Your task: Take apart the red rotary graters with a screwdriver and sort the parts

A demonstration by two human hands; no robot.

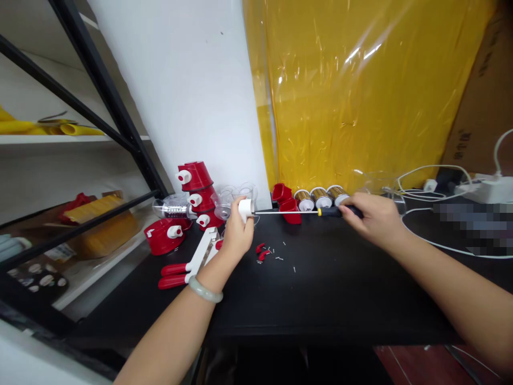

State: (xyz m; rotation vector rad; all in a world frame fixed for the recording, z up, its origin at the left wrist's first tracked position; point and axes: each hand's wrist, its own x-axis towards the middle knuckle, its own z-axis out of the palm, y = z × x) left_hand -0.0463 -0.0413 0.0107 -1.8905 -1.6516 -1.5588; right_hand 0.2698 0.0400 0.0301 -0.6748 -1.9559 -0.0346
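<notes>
My left hand [236, 235], with a pale bangle at the wrist, pinches a small white round plastic part [246, 208] above the table. In my right hand [372, 216] is a long screwdriver [331, 212], gripped by its black and yellow handle. Its shaft lies level and points left, with the tip at the right face of the white part. Whether the tip sits in a screw is too small to tell. On the table below lie small red pieces [262, 253] and several loose screws [279, 259]. White levers with red grips [173, 281] lie left of my left hand.
Red plastic housings [196, 176] with white knobs are stacked at the back left, beside clear cups [244, 191]. Red chutes [290, 211] and three perforated metal drums [321, 198] stand along the back. White cables [425, 243] and a power strip [491, 188] lie right; a shelf rack [116, 214] borders the left.
</notes>
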